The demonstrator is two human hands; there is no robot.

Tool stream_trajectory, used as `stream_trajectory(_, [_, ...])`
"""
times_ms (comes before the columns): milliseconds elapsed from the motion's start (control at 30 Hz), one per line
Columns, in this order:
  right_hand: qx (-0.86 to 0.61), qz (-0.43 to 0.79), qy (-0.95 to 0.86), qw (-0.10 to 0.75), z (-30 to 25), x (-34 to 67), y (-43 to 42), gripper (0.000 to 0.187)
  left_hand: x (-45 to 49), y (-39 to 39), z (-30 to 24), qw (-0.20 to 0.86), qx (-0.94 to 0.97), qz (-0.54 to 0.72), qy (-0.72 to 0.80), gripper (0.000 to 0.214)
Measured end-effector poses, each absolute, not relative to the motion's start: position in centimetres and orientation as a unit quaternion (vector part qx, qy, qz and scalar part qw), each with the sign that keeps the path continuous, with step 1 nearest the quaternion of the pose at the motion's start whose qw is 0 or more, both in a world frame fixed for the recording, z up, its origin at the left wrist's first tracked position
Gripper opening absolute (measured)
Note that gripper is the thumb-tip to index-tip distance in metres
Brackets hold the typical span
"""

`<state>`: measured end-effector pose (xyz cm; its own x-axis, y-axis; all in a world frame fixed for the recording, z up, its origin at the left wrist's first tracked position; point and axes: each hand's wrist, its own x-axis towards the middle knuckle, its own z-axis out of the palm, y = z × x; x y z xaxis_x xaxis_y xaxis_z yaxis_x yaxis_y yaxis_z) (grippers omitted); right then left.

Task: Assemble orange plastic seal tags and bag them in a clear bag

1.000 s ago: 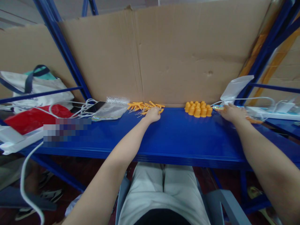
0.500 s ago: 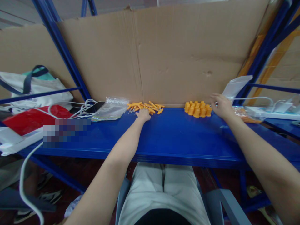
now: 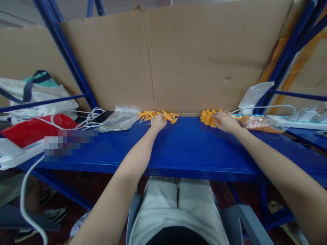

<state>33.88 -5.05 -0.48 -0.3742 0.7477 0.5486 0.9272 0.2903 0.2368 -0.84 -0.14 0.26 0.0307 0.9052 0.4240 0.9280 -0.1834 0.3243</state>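
My left hand reaches to the back of the blue shelf and rests, fingers curled, on a pile of small orange stick-shaped parts with little metal springs beside them. What its fingers hold is hidden. My right hand lies over the right side of a cluster of upright orange cap-shaped parts, fingers bent down onto them.
A cardboard sheet walls off the back. A clear plastic bag, a phone and white cables lie to the left. A bag of orange parts and a white power strip lie to the right. Red and white bags sit far left.
My right hand has come leftward from the bag of orange parts onto the cluster of caps. My left hand shifted slightly along the front of the stick pile.
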Motion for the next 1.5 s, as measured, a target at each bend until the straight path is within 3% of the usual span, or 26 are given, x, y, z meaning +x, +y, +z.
stream_trajectory(200, [-0.536, -0.249, -0.796, 0.128, -1.3, 33.4, -4.8, 0.040, 0.0, -1.1, 0.9, -0.002, -0.724, -0.292, -0.625, 0.055])
stream_trajectory(333, [-0.518, -0.235, -0.808, 0.151, -1.4, 33.3, -4.6, 0.039, 0.3, -1.7, 1.1, 0.006, -0.748, -0.274, -0.605, 0.068])
stream_trajectory(567, [-0.530, -0.197, -0.793, 0.227, -1.6, 33.8, -4.4, 0.036, 0.4, -1.8, 1.2, 0.013, -0.768, -0.225, -0.600, 0.038])
stream_trajectory(800, [-0.576, -0.118, -0.718, 0.374, -1.2, 33.5, -4.0, 0.032, 0.5, -1.9, 1.5, -0.008, -0.735, -0.207, -0.645, 0.035])
stream_trajectory(967, [-0.572, 0.012, -0.709, 0.412, -1.5, 32.7, -3.8, 0.031, 0.3, -1.9, 1.5, 0.011, -0.714, -0.205, -0.669, 0.037])
stream_trajectory(1067, [-0.567, 0.070, -0.714, 0.404, -2.0, 32.2, -3.3, 0.036, 0.2, -1.8, 1.6, 0.012, -0.703, -0.208, -0.680, 0.040])
stream_trajectory(1200, [-0.587, 0.117, -0.728, 0.335, -2.6, 32.1, -2.9, 0.032, 0.2, -1.9, 1.8, 0.016, -0.690, -0.213, -0.692, 0.041])
stream_trajectory(1500, [-0.580, 0.131, -0.760, 0.263, -2.4, 31.4, -1.8, 0.040, 0.4, -2.3, 2.2, -0.015, -0.687, -0.219, -0.693, 0.039])
